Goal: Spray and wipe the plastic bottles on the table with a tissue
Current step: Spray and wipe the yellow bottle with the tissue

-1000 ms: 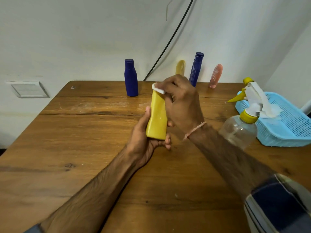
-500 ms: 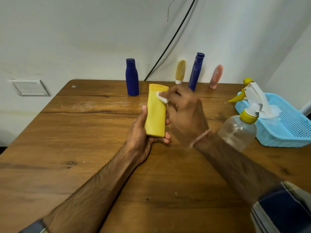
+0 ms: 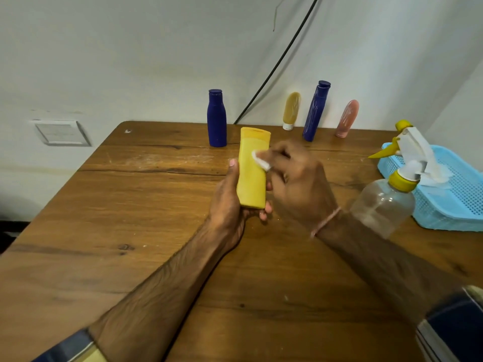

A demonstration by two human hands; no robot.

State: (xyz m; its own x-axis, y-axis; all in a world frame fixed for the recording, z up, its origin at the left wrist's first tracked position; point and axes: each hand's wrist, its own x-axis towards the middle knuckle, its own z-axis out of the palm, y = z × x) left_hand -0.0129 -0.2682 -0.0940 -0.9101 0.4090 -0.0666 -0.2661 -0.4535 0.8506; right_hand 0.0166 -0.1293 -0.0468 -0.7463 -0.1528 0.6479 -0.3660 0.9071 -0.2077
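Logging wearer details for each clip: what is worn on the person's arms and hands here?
Both hands are bare, no gloves or rings visible. The right hand has a thin pinkish band around the wrist. Both forearms are uncovered; the sleeves sit far up near the frame's bottom edge, dark navy with pale cream and yellowish striping, on the left sleeve and the right sleeve.

No words, numbers or signs can be read here; none of the bottles shows a label clear enough to read.

Left hand grips yellow bottle; right hand presses tissue on it.
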